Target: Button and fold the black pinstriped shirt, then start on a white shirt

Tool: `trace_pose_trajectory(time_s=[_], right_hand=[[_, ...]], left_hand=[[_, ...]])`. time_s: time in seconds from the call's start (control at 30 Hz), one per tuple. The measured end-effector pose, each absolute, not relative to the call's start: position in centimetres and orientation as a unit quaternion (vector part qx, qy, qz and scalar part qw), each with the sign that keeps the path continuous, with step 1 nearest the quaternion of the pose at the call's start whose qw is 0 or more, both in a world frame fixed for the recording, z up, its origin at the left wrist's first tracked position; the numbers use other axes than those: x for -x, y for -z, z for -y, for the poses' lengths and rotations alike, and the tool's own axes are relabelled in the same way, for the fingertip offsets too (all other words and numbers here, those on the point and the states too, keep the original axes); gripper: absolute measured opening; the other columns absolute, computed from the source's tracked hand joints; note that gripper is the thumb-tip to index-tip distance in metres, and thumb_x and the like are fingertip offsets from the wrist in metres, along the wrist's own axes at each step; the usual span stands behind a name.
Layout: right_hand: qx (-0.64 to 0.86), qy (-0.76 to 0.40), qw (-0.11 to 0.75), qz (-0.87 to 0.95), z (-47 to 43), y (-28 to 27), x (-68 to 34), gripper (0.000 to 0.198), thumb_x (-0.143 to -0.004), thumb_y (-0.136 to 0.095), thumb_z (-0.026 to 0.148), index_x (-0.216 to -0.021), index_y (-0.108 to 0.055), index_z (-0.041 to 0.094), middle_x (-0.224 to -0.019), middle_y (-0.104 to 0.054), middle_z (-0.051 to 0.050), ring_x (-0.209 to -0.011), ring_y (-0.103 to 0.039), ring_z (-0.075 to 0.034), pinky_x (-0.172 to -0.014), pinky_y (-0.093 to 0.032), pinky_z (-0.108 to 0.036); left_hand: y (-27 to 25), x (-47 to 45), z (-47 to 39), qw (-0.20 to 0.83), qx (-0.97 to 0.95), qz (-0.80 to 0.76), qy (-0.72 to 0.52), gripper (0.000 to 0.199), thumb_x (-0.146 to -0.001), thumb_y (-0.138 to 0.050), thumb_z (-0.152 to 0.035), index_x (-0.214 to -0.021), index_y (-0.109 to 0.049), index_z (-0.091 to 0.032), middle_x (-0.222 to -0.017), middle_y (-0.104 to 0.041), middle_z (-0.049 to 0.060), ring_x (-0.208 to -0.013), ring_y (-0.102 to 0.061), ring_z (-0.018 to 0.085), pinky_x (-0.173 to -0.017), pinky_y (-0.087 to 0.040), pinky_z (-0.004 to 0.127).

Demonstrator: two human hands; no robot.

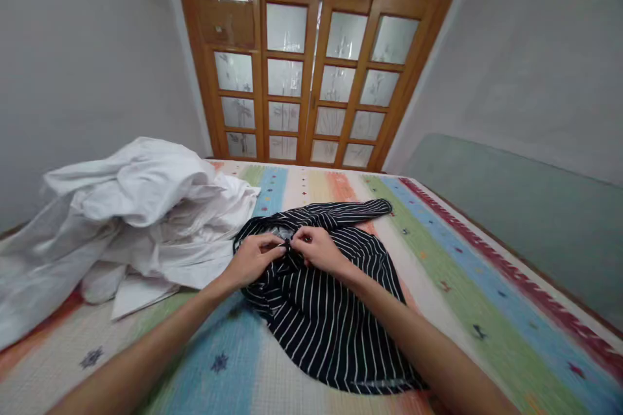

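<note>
A black shirt with thin white stripes (321, 314) lies spread in front of me, its collar end towards the left and one sleeve (360, 209) stretched out to the right at the far side. At the collar, my left hand (256, 258) pinches the dark fabric between thumb and fingers. Close beside it, my right hand (318, 248) pinches the same edge, the two sets of fingertips almost touching. A small button or fold between them is too small to make out. Part of the shirt is hidden under my right forearm.
Crumpled white cloth (146, 207) is heaped on the left, close to the shirt's collar. Everything lies on a multicoloured striped bedspread (452, 292). Beyond its far edge stand wooden doors with glass panes (311, 78). Walls rise on both sides, with a pale green panel (511, 207) along the right.
</note>
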State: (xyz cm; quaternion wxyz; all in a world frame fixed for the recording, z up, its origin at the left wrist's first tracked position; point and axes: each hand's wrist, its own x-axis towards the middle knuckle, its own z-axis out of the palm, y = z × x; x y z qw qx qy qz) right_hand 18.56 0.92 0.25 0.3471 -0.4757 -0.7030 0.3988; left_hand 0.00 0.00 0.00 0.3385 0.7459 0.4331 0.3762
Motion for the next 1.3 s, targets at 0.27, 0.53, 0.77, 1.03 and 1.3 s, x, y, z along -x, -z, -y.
trace_pose_trajectory(time_s=[0.27, 0.53, 0.77, 1.03, 1.3], right_hand=[[0.505, -0.201, 0.399, 0.738, -1.9, 0.2, -19.7, 0.009, -0.075, -0.052, 0.018, -0.067, -0.055, 0.020, -0.064, -0.060, 0.001, -0.062, -0.055, -0.014, -0.062, -0.039, -0.025], [0.554, -0.201, 0.545, 0.596, -3.3, -3.0, -23.9, 0.013, -0.079, -0.049, 0.034, -0.073, -0.049, 0.022, -0.063, -0.059, 0.002, -0.046, -0.051, -0.013, -0.049, -0.038, -0.026], [0.538, -0.239, 0.507, 0.630, -1.8, -5.1, -23.6, 0.022, -0.085, -0.049, 0.042, -0.077, -0.051, 0.021, -0.065, -0.061, 0.002, -0.039, -0.048, -0.010, -0.043, -0.035, -0.024], [0.466, -0.237, 0.286, 0.803, -0.1, -4.8, -21.8, 0.035, -0.091, -0.053, 0.039, -0.065, -0.060, 0.017, -0.059, -0.058, 0.002, -0.053, -0.050, -0.010, -0.054, -0.033, -0.023], [0.436, -0.322, 0.310, 0.781, -0.2, -4.0, -21.2, 0.018, -0.089, -0.053, 0.023, -0.072, -0.056, 0.018, -0.055, -0.054, 0.006, -0.044, -0.051, -0.009, -0.049, -0.036, -0.021]], left_hand=[[-2.0, -0.3, 1.4, 0.343, -0.752, -0.418, -0.377, 0.019, -0.079, -0.059, -0.030, -0.086, -0.074, -0.020, -0.086, -0.074, 0.003, -0.077, -0.066, 0.017, -0.073, -0.050, 0.030], [-3.8, 1.6, 0.2, 0.266, -0.681, -0.464, -0.501, 0.023, -0.079, -0.062, -0.038, -0.086, -0.071, -0.018, -0.084, -0.073, 0.004, -0.074, -0.066, 0.018, -0.071, -0.051, 0.029], [-4.0, 0.6, 1.5, 0.178, -0.740, -0.428, -0.488, 0.018, -0.086, -0.055, -0.033, -0.089, -0.067, -0.020, -0.090, -0.070, 0.004, -0.086, -0.064, 0.019, -0.083, -0.049, 0.033], [-3.9, 0.3, 2.1, 0.250, -0.754, -0.398, -0.458, 0.021, -0.091, -0.048, -0.032, -0.099, -0.064, -0.021, -0.108, -0.071, 0.006, -0.108, -0.062, 0.023, -0.099, -0.044, 0.038], [-4.1, 0.8, 2.3, 0.290, -0.766, -0.384, -0.427, 0.019, -0.085, -0.055, -0.033, -0.094, -0.064, -0.019, -0.093, -0.073, 0.005, -0.090, -0.067, 0.022, -0.085, -0.050, 0.036]])
